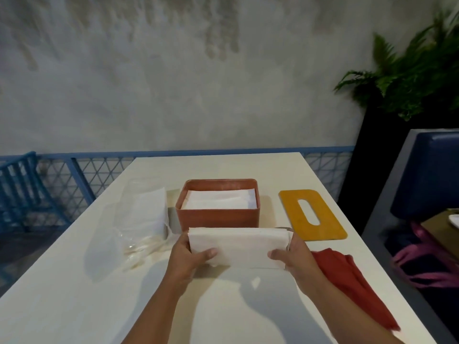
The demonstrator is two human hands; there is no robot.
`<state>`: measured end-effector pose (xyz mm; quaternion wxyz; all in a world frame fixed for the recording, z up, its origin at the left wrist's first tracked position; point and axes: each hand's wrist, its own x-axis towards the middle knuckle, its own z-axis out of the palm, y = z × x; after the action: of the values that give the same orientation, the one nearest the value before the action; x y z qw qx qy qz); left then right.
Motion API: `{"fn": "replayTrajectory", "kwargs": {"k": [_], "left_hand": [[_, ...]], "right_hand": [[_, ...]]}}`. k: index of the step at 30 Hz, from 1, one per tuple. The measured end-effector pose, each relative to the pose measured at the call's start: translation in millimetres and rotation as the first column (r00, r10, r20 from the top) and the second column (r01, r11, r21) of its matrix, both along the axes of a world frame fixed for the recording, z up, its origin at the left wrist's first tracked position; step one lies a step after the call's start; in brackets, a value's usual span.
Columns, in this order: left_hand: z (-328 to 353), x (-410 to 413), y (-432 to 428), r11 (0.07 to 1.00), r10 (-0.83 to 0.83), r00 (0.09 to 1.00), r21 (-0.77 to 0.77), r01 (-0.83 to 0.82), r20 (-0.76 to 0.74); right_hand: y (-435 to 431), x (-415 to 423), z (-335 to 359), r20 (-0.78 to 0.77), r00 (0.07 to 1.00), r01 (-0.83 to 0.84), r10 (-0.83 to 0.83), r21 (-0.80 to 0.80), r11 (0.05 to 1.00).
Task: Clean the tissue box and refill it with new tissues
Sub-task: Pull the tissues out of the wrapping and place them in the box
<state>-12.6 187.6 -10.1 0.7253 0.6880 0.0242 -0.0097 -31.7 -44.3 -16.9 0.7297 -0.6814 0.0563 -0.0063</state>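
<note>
While you hold the stack of white tissues (238, 245) above the white table (74, 281), your left hand (192, 256) grips its left end and your right hand (294, 256) grips its right end, thumbs on top. Your hands are apart, one at each end of the stack.

Just past your hands sits the orange tissue box (218, 218), open on top, with white tissues already lying inside. The stack you hold is just in front of the box's near wall.

Past your right hand lies the yellow lid (311, 214), flat on the table, with a long slot in it. Beside your right wrist lies a red cloth (347, 276), near the table's edge.

To the left of your left hand is a clear plastic wrapper (144, 214) with more white tissues in it. Nothing lies between your hands and the box.
</note>
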Motion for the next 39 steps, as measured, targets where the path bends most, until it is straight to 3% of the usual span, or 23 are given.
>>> {"fn": "replayTrajectory", "kwargs": {"k": [5, 12, 16, 20, 25, 28, 30, 33, 35, 37, 39], "left_hand": [[0.0, 1.2, -9.6, 0.994, -0.031, 0.998, -0.103, 0.025, -0.061], [3.4, 16.4, 5.3, 0.997, 0.007, 0.998, 0.078, -0.013, 0.070], [-4.0, 18.2, 6.4, 0.995, -0.089, 0.996, 0.044, 0.089, -0.005], [-4.8, 22.3, 2.1, 0.996, -0.089, 0.996, 0.004, 0.089, -0.015], [25.2, 29.6, 0.7, 0.946, -0.142, 0.985, 0.306, 0.106, 0.099], [52.3, 27.4, -13.3, 0.883, -0.252, 0.951, 0.445, 0.149, 0.181], [66.1, 26.9, -24.5, 0.859, -0.265, 0.933, 0.499, 0.113, 0.245], [72.5, 32.4, -34.3, 0.867, -0.060, 0.937, 0.483, -0.122, 0.344], [70.5, 35.2, -37.7, 0.922, 0.106, 0.926, 0.312, -0.228, 0.363], [68.2, 32.2, -40.3, 0.976, 0.124, 0.942, 0.135, -0.173, 0.311], [59.3, 26.9, -43.8, 1.000, 0.019, 0.966, -0.003, -0.019, 0.259]], "right_hand": [[3.6, 8.9, 2.0, 0.031, 0.998, -0.064, 0.062, 0.096, 0.993], [0.5, 18.4, 6.9, 0.091, 0.993, -0.069, 0.070, -0.017, 0.997], [0.2, 18.7, 1.6, 0.052, 0.989, -0.136, 0.135, 0.010, 0.991], [1.9, 18.1, 9.7, 0.017, 0.990, -0.136, 0.137, -0.053, 0.989], [-8.5, 26.1, 50.3, 0.034, 0.960, -0.259, 0.278, -0.272, 0.927], [4.9, 29.8, 67.8, 0.019, 0.929, -0.273, 0.369, -0.636, 0.721], [18.8, 29.2, 72.4, 0.096, 0.922, -0.182, 0.376, -0.749, 0.638], [26.9, 27.3, 72.0, 0.206, 0.936, -0.104, 0.287, -0.616, 0.781], [27.8, 27.8, 71.6, 0.242, 0.948, -0.099, 0.207, -0.394, 0.914], [28.5, 28.9, 72.7, 0.259, 0.952, -0.109, 0.163, -0.212, 0.971], [30.4, 30.5, 71.7, 0.273, 0.950, -0.105, 0.151, -0.176, 0.979]]}}
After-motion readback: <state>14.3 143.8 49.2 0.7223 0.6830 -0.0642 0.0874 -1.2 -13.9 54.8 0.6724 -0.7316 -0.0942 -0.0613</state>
